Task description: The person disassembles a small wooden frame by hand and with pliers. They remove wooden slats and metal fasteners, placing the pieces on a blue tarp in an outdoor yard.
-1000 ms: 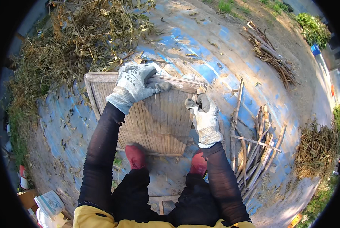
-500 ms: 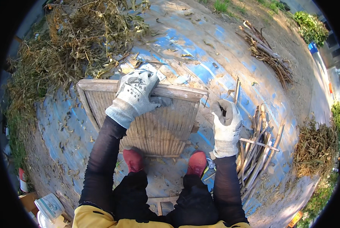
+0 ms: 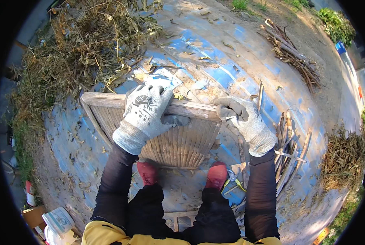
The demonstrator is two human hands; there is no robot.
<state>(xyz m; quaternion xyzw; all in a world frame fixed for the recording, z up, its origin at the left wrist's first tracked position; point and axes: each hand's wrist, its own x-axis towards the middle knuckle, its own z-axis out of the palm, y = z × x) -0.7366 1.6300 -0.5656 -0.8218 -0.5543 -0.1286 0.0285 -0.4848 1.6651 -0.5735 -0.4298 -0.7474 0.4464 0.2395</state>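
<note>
A weathered wooden panel (image 3: 180, 143) of narrow upright slats, bamboo by the look of them, stands tilted in front of my feet, with a thick rail along its top. My left hand (image 3: 141, 116), in a pale grey work glove, is closed over the middle of this rail, the thumb on the near side. At the rail's right end, my right hand (image 3: 248, 120), gloved the same way, has its fingers and thumb curled onto the corner. The panel's far side is hidden.
Dry leafy stalks (image 3: 80, 53) are heaped at the far left. Sticks (image 3: 290, 147) lie in a bundle at right; another bundle of branches (image 3: 290, 55) is beyond. A grey-and-yellow hand tool (image 3: 233, 185) lies by my right shoe (image 3: 216, 175). Dirty blue sheeting (image 3: 68, 134) covers the ground.
My right hand has moved from just off the panel's right end onto its top corner. The left hand keeps its grip on the rail.
</note>
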